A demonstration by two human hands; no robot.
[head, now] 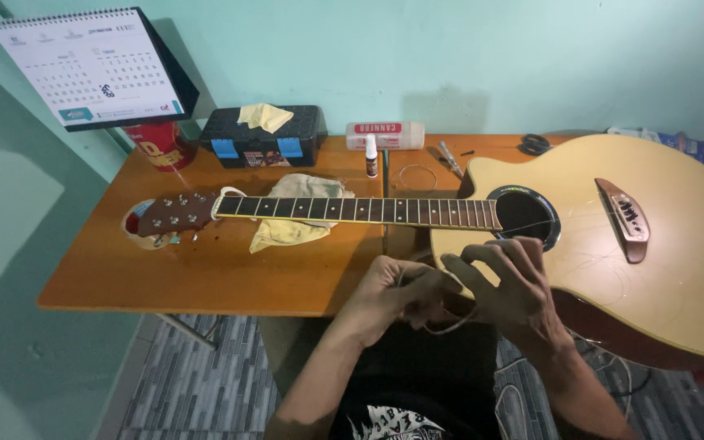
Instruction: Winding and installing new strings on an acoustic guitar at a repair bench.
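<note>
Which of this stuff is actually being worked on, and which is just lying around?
In use: left hand, right hand, coiled guitar string, acoustic guitar.
Lying about: desk calendar, black toolbox, small bottle, scissors, red cup.

A thin, pale guitar string [450, 324], bent into a loose coil, hangs in the air just below the near edge of the acoustic guitar [662, 244] lying flat.

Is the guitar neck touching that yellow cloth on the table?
Touching. The head view shows the guitar neck lying straight across the yellow cloth, which shows above and below it with no gap.
</note>
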